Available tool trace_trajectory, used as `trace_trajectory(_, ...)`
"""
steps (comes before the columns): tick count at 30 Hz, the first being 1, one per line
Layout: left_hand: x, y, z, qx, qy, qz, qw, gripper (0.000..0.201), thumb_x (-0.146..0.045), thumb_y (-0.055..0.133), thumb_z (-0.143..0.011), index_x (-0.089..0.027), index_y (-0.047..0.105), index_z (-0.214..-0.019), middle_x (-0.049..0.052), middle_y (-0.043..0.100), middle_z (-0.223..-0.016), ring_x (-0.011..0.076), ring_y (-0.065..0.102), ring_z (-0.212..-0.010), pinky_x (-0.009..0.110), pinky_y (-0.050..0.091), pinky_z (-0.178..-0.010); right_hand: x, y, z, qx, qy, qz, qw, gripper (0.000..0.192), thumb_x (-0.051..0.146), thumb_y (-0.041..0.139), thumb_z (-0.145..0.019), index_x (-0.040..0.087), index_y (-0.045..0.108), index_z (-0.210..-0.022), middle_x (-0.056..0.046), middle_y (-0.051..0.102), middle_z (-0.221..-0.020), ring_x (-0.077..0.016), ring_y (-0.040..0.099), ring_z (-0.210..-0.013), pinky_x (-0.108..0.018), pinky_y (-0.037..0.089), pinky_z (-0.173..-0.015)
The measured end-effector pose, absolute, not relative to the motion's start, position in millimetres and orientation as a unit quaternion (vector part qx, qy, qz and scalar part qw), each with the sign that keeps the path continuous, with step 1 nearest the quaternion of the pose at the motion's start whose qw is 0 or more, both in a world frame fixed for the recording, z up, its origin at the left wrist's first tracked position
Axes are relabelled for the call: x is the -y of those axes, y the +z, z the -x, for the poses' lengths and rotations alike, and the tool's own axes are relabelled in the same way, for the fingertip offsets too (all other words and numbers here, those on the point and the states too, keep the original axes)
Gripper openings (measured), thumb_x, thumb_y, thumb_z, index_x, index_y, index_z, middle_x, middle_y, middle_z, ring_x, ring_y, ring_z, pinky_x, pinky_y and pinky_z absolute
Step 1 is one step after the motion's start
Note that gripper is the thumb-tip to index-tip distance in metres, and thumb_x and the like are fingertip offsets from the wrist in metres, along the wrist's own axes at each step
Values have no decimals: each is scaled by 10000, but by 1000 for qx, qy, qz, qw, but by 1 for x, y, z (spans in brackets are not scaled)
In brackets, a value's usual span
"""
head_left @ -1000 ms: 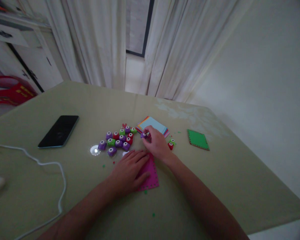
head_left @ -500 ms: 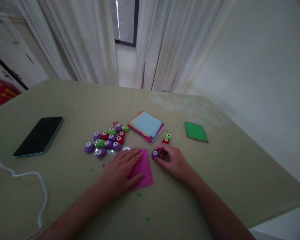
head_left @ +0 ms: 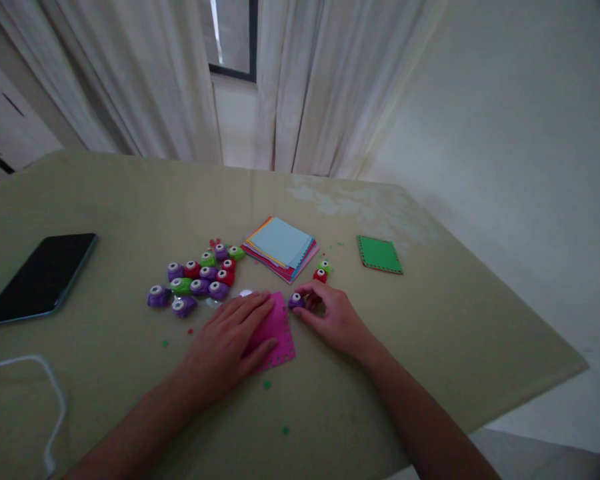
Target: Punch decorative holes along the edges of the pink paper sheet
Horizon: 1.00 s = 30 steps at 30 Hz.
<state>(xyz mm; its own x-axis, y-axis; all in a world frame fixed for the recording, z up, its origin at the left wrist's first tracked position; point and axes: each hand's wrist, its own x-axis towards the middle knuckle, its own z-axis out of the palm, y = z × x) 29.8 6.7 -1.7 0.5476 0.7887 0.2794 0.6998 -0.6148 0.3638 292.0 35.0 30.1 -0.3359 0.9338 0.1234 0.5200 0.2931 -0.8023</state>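
Purple punch [head_left: 296,301] upright, button skyward

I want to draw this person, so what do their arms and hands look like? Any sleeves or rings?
Both arms are bare right down to the picture's bottom edge, with no sleeves showing. The left hand and right hand wear no gloves, and no ring, watch or bracelet is visible in this dim light.

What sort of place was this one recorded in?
Most likely a room in a home: a cloth-covered table set against pale curtains and a window, with a phone lying on it, and small craft punches beside a stack of coloured paper.
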Motion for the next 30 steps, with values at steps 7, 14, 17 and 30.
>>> trace_trajectory(7,-6,-1,-31,-425,207,-874,108,617,-479,581,-1071,-198,477,-1610,115,561,-1618,328,549,-1434,523,449,-1216,-35,25,-290,727,351,493,325,288,224,797,-927,205,691,-1194,-50,775,-1025,-172,707,-817,-293,569,-769)
trace_trajectory(14,-7,-3,-30,-428,207,-873,105,613,-493,571,-1076,-214,476,-1613,115,565,-1614,331,559,-1423,529,455,-1208,-36,22,-289,729,344,498,321,321,201,814,-904,203,682,-1197,-47,778,-1011,-175,717,-817,-300,575,-772)
trace_trajectory(17,-7,-3,-30,-430,206,-873,108,614,-500,578,-1071,-214,487,-1607,120,561,-1617,335,557,-1428,533,449,-1214,-36,22,-288,733,337,498,318,309,190,811,-905,211,683,-1186,-43,777,-1012,-177,723,-818,-298,573,-768)
trace_trajectory(30,-6,1,-30,-427,200,-874,115,611,-490,566,-1081,-201,478,-1613,126,566,-1611,324,547,-1439,517,440,-1224,-37,23,-286,727,369,481,322,254,227,820,-920,203,703,-1145,-44,784,-991,-182,720,-822,-306,577,-784)
